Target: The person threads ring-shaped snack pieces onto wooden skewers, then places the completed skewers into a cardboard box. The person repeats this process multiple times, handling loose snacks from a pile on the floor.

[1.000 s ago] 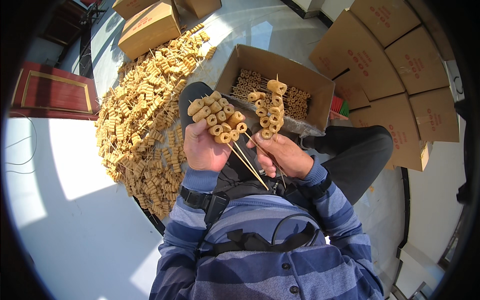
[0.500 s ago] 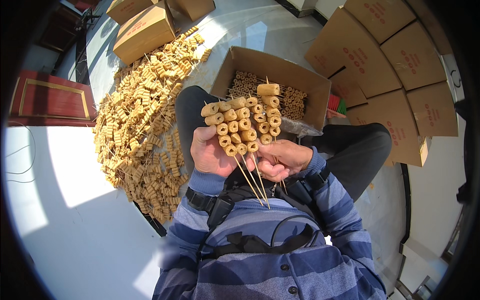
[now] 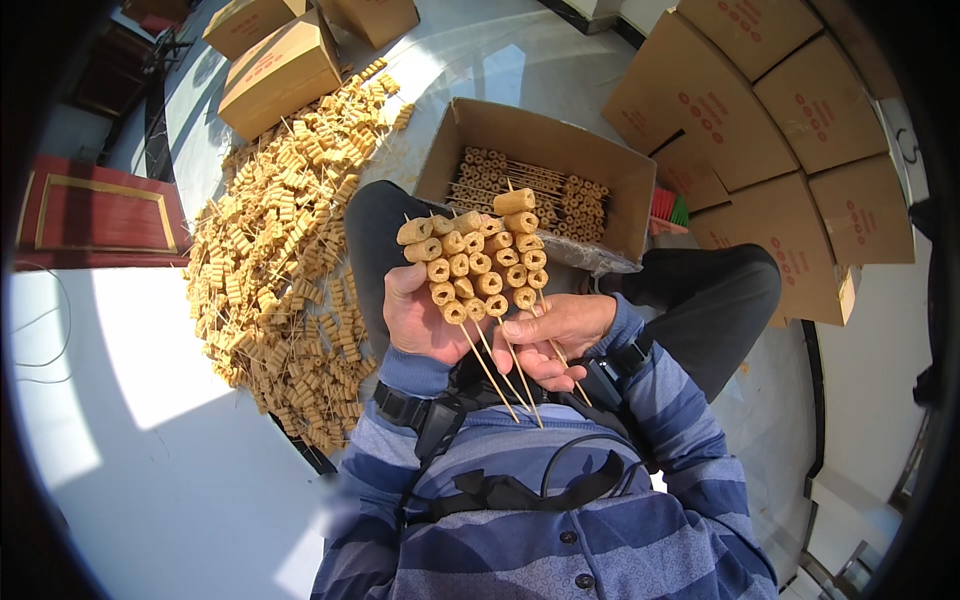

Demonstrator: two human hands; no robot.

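Observation:
Several skewers (image 3: 468,262) of golden, hollow, tube-shaped pieces fan out in front of me, their bare sticks pointing down toward my lap. My left hand (image 3: 425,318) is closed around the left side of the bunch, thumb along its outer edge. At the right side, my right hand (image 3: 560,335) pinches the sticks of the rightmost skewers between thumb and fingers. Beyond my hands stands an open cardboard box (image 3: 520,120) with rows of the same skewers packed inside. On the floor to the left lies a big loose heap of skewers (image 3: 290,260).
Stacked cardboard boxes (image 3: 740,110) stand to the right, and more cartons (image 3: 280,80) are at the far left behind the heap. A red panel with a gold frame (image 3: 100,215) is at the left. Red and green bristles (image 3: 668,208) show beside the open box.
The rightmost skewers have moved left and down, closer against the bunch in my left hand. My right hand has shifted slightly left with them.

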